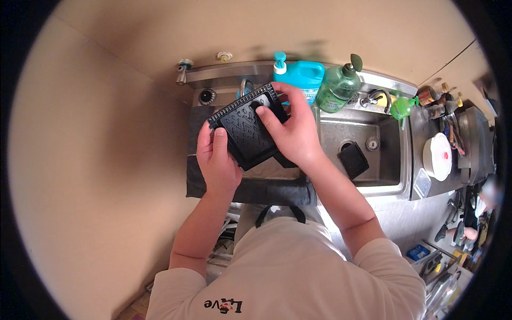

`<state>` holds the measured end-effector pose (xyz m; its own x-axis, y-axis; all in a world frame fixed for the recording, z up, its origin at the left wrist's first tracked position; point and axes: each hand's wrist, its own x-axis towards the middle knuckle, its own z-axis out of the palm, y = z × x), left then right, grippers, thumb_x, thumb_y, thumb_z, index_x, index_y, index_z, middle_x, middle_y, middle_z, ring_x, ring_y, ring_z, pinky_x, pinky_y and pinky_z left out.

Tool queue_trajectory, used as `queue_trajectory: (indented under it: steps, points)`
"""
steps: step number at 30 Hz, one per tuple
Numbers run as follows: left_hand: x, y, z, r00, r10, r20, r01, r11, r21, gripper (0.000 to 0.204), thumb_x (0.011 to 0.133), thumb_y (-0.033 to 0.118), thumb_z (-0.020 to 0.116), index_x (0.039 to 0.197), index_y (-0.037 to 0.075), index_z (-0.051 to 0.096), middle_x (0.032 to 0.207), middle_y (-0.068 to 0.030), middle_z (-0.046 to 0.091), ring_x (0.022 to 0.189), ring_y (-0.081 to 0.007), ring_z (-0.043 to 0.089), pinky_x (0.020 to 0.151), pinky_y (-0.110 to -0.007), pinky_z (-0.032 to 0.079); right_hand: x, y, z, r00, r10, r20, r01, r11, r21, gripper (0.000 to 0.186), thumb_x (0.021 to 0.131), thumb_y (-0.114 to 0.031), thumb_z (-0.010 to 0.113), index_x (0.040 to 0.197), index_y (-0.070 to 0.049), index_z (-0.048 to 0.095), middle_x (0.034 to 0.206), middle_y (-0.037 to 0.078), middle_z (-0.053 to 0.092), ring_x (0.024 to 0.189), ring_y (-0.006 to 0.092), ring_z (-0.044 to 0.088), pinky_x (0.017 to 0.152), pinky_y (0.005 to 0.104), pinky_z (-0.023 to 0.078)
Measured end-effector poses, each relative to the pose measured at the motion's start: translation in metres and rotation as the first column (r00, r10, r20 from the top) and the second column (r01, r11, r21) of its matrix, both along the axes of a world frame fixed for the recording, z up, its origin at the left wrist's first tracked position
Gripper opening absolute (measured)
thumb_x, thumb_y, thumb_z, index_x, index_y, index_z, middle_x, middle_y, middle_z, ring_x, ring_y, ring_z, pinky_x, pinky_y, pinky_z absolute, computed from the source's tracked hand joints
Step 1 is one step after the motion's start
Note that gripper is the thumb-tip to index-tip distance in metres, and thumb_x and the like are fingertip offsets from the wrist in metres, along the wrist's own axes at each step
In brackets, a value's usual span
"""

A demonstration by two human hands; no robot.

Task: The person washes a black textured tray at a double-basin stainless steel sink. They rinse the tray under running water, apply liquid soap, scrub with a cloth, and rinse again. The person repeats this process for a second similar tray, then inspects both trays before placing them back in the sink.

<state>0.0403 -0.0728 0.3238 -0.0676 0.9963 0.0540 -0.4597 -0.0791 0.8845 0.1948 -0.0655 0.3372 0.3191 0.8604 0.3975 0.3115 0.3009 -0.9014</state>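
Both my hands hold up a black rectangular plastic tray with a slotted edge and a shiny, wet-looking patterned face. It is tilted above the left sink basin. My left hand grips its left end, thumb on the face. Around its right side is my right hand, with the thumb pressed on the face and the fingers behind. Another dark piece shows under the tray's lower right corner; I cannot tell whether it is part of it. A smaller black tray-like piece lies in the right sink basin.
Behind the sink stand a turquoise jug and a green pump bottle. A faucet and a small green spray bottle are further right. A white lidded pot sits on the right counter. Dark cloth covers the front edge.
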Motion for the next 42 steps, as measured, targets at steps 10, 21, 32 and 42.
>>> queue_trajectory:
  steps: [10,21,32,42]
  points:
    - [0.001,-0.003,0.003,0.998,0.019,0.055,-0.020,0.999,0.032,0.034,0.097,0.008,0.043,0.129,-0.004,0.043,0.117,-0.0132,0.056,0.104,-0.0188,0.058,0.093,-0.032,0.047,-0.011,-0.013,0.005,0.815,-0.156,0.558,0.033,0.974,0.224,0.042,0.076,-0.020,0.068,0.115,-0.007,0.060,0.086,0.006,0.058,0.078,0.0237,0.055,0.070,0.0365,0.038]
    - [-0.001,-0.004,-0.007,0.998,-0.008,-0.068,0.019,0.986,0.167,0.032,0.097,0.009,0.046,0.125,-0.005,0.045,0.113,-0.0110,0.057,0.099,-0.0146,0.057,0.090,-0.028,0.045,-0.011,-0.012,0.010,0.845,-0.098,0.526,0.036,0.991,0.127,0.041,0.078,-0.018,0.066,0.115,-0.003,0.058,0.082,0.008,0.061,0.074,0.0248,0.058,0.068,0.0373,0.041]
    - [0.001,-0.004,-0.011,0.997,-0.016,-0.072,0.030,0.980,0.197,0.032,0.097,0.009,0.045,0.127,-0.004,0.043,0.113,-0.0095,0.056,0.102,-0.0131,0.054,0.092,-0.027,0.043,-0.027,-0.017,0.017,0.987,0.114,0.114,-0.109,0.993,-0.051,0.049,0.077,-0.012,0.066,0.121,0.001,0.050,0.085,0.011,0.060,0.074,0.0279,0.058,0.069,0.0388,0.043]
    - [-0.001,-0.007,-0.013,0.997,-0.042,0.061,0.034,0.990,0.136,0.031,0.097,0.009,0.046,0.126,-0.003,0.043,0.114,-0.0086,0.056,0.103,-0.0134,0.054,0.092,-0.028,0.043,-0.031,-0.015,0.011,0.894,0.015,0.447,-0.056,0.995,0.078,0.054,0.078,-0.016,0.064,0.125,0.003,0.047,0.089,0.014,0.059,0.080,0.0293,0.058,0.072,0.0403,0.043]
